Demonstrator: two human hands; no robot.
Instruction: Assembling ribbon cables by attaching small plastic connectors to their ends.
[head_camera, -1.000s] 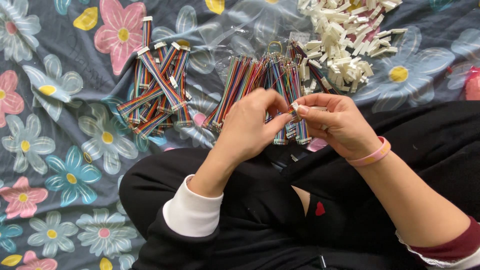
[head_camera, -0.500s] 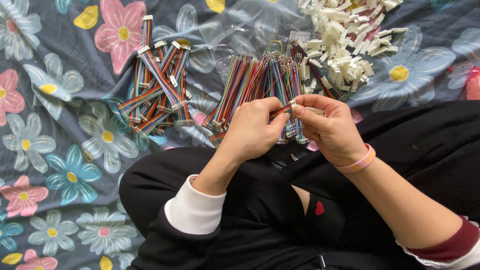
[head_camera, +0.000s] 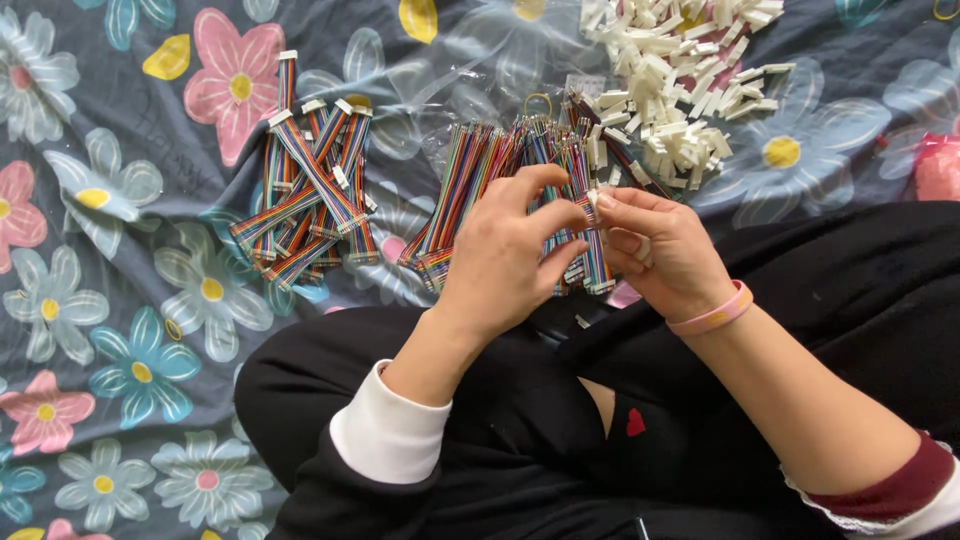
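- I saw soft, even daylight, bright enough throughout.
- Glare sat on the clear plastic bag (head_camera: 470, 75).
- Shadows stayed faint; focus was sharp, with little edge distortion.

Both forearms reach forward over the crossed legs and converge at the middle. The left hand (head_camera: 505, 255) shows its back to the camera, fingers curled, thumb and forefinger pinched toward the right. The right hand (head_camera: 665, 250) faces it, fingertips meeting the left's, wrist bent slightly inward.
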